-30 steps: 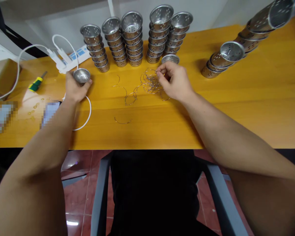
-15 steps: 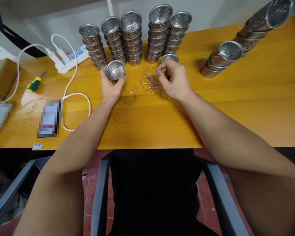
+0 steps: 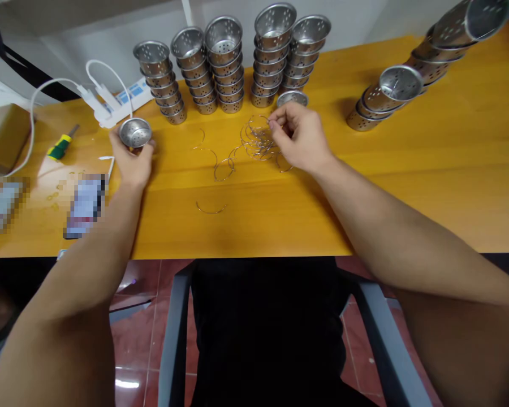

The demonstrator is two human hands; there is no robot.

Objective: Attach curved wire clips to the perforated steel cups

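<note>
A small perforated metal cup (image 3: 136, 133) is gripped by my left hand (image 3: 132, 163), its fingers and thumb around the sides and its mouth facing up, just in front of the power strip. My right hand (image 3: 301, 135) pinches a thin wire ring (image 3: 259, 117) at the edge of a tangled heap of wire rings (image 3: 258, 148). Just behind the right hand stands another perforated cup (image 3: 292, 99), partly hidden by the fingers. Loose curved wires lie left of the heap, and a single curved wire (image 3: 212, 211) lies nearer the table's front edge.
Several upright stacks of perforated cups (image 3: 229, 62) line the wall. Leaning cup stacks (image 3: 384, 96) stand at the right. On the left are a power strip (image 3: 142, 93) with white cables, a screwdriver (image 3: 60, 146), a phone (image 3: 85, 206) and a box (image 3: 4, 138).
My left hand has carried the cup leftward, away from the stacks towards the power strip, uncovering curved wires on the table. My right hand has stayed at the wire heap.
</note>
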